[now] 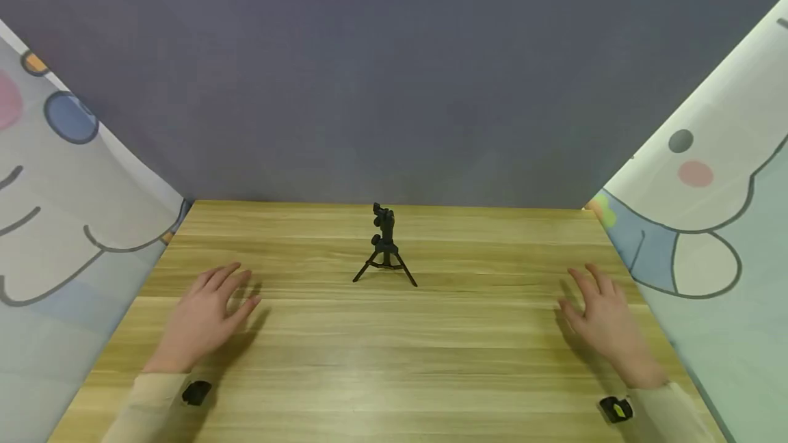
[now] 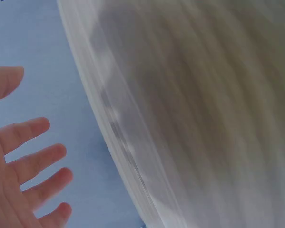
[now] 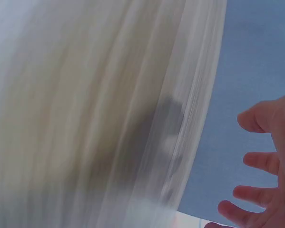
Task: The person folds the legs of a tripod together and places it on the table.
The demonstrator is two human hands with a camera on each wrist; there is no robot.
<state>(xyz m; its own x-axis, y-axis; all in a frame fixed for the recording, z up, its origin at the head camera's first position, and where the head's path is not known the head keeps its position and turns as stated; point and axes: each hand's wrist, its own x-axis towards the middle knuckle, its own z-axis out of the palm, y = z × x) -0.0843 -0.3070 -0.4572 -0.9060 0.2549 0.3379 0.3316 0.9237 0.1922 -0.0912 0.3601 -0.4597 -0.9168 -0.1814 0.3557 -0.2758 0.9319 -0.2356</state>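
A small black tripod stands upright on its spread legs, past the middle of the wooden table. Knobs stick out on the left of its upper part. Well to the left of it, my left hand hovers over the table with fingers apart and nothing held. My right hand is likewise spread over the right side, away from the tripod. Both wrist views show the fingers loosely extended: the left hand at the lower left, the right hand at the right. Neither wrist view shows the tripod.
A plain dark grey panel rises behind the table's back edge. Cloths with cartoon prints hang at the left and right. Each sleeve has a small black device at the wrist, on the left and on the right.
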